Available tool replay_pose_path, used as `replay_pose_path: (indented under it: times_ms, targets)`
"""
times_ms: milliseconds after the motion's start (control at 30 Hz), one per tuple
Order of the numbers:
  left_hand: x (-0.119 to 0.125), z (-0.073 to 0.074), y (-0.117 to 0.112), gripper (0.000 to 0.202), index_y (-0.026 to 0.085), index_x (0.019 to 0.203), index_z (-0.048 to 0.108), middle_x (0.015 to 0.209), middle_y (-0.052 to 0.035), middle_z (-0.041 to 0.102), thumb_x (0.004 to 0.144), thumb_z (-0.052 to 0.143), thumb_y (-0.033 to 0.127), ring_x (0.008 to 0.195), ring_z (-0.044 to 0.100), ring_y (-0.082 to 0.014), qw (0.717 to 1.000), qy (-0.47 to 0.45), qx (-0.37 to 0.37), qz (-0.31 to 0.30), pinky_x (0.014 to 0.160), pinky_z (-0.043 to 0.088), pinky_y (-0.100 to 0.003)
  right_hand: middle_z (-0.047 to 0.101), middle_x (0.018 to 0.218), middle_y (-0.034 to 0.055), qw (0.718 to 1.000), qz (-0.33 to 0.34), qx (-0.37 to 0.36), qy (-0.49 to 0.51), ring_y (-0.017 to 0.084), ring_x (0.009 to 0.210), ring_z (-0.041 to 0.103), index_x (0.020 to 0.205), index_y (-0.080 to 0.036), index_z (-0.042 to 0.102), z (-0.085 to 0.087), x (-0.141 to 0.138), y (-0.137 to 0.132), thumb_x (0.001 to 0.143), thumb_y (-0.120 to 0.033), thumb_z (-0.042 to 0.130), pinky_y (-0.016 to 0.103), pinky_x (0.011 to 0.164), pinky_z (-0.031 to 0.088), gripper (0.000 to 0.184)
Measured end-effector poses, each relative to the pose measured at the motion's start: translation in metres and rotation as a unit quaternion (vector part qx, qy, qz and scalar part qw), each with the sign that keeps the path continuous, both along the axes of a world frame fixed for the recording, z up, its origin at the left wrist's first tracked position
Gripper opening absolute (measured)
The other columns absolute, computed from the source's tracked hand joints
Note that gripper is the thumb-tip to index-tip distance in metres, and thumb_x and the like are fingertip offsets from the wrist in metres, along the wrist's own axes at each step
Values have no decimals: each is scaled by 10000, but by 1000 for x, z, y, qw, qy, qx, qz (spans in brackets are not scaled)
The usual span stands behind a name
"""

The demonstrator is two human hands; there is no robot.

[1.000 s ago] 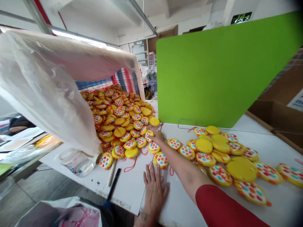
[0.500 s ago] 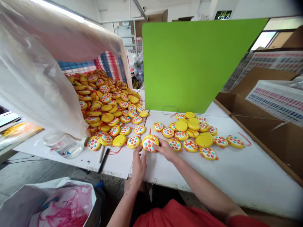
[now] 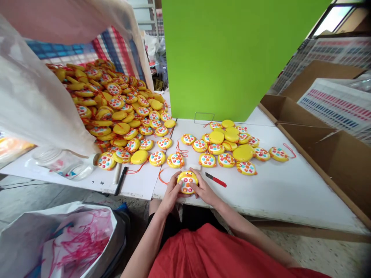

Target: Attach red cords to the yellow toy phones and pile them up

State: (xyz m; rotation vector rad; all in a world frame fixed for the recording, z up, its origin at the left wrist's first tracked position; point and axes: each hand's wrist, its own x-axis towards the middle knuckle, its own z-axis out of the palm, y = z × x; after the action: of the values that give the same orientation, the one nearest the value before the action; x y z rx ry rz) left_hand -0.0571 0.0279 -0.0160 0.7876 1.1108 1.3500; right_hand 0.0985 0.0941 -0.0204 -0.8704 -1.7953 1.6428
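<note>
Scanning from the left, I see a plastic bag [image 3: 31, 100] spilling a heap [image 3: 116, 112] of yellow toys across the worktop's [image 3: 290, 193] far left corner, almost out to the near edge, where a jar [image 3: 62, 164] and two pens [image 3: 119, 179] lie. At the middle of the near edge my left hand [image 3: 171, 191] and right hand [image 3: 204, 190] meet around one toy [image 3: 187, 181]; both have their fingers curled on its sides, button face up, and it sits just over the edge. A red knife [image 3: 216, 180] lies just right of it. Beyond, a smaller pile [image 3: 232, 144] sits before the green screen [image 3: 232, 58]. Right of that pile the worktop is bare to its right edge, where cardboard boxes [image 3: 319, 131] stand. Down left, a floor bag [image 3: 58, 239] crowds my left elbow.
</note>
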Motion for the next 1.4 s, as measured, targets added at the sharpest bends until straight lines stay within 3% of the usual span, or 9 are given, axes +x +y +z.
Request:
replay_pose_path:
  times_ms: [200,500,600,767,933,1067,1200,1300,1400]
  targets:
    - [-1,-6,-1,825,218,1401,299,1254,-86,532,715,736,351,1080,554,-233,991,127,49,-6,948,466,-381,537,1189,98,1000,1,-1,3,101,580,525,1437,-308,299,-1,1,1,917,-516,423,236,429,472,574]
    - [3,-5,3,461,172,1201,465,1081,-70,593,855,541,468,963,580,-200,990,135,16,22,844,500,-339,588,1159,80,999,30,-5,20,103,570,504,1446,-302,310,2,4,-2,913,-554,406,241,466,469,597]
    - [-1,-7,1,539,186,1262,420,1153,-85,568,838,560,487,1000,575,-207,993,113,27,2,870,496,-350,564,1196,83,999,37,5,12,111,607,523,1461,-308,264,1,4,-1,876,-517,513,238,480,479,670]
    - [-3,-7,-3,946,223,1402,255,1250,-99,528,640,797,370,1045,573,-223,995,75,43,-47,902,485,-354,537,1248,96,1000,7,5,13,133,670,569,1445,-301,313,1,2,-2,890,-485,502,235,479,494,614]
    - [-1,-4,-3,794,209,1411,280,1219,-103,563,759,684,416,1003,596,-220,985,166,45,-35,839,516,-353,597,1099,78,997,-15,-70,42,133,629,586,1305,-278,498,2,3,2,880,-497,511,217,404,482,478]
    - [-14,3,14,530,191,1334,409,1204,-125,571,877,508,443,944,621,-223,934,350,67,14,735,545,-351,642,970,41,975,-110,-137,139,144,618,617,1225,-264,544,10,11,30,814,-503,613,238,428,516,480]
    - [-27,1,49,508,197,1349,397,1401,-164,417,878,521,340,1290,419,-306,801,574,122,120,979,447,-485,676,1059,46,906,-187,-193,328,191,864,670,1178,-270,553,21,18,50,802,-546,614,320,716,568,470]
    - [-26,-7,66,579,164,1338,402,1445,-197,366,819,610,310,1372,278,-378,736,658,109,113,1050,333,-593,691,1062,83,927,-115,-234,269,169,802,679,1167,-232,573,16,14,39,821,-484,625,313,725,554,431]
    - [-21,-14,62,514,170,1230,478,1385,-161,446,780,661,338,1371,272,-379,731,668,111,79,1050,347,-577,680,1072,104,953,-69,-251,154,157,757,682,1153,-194,579,2,4,20,833,-441,629,302,692,558,407]
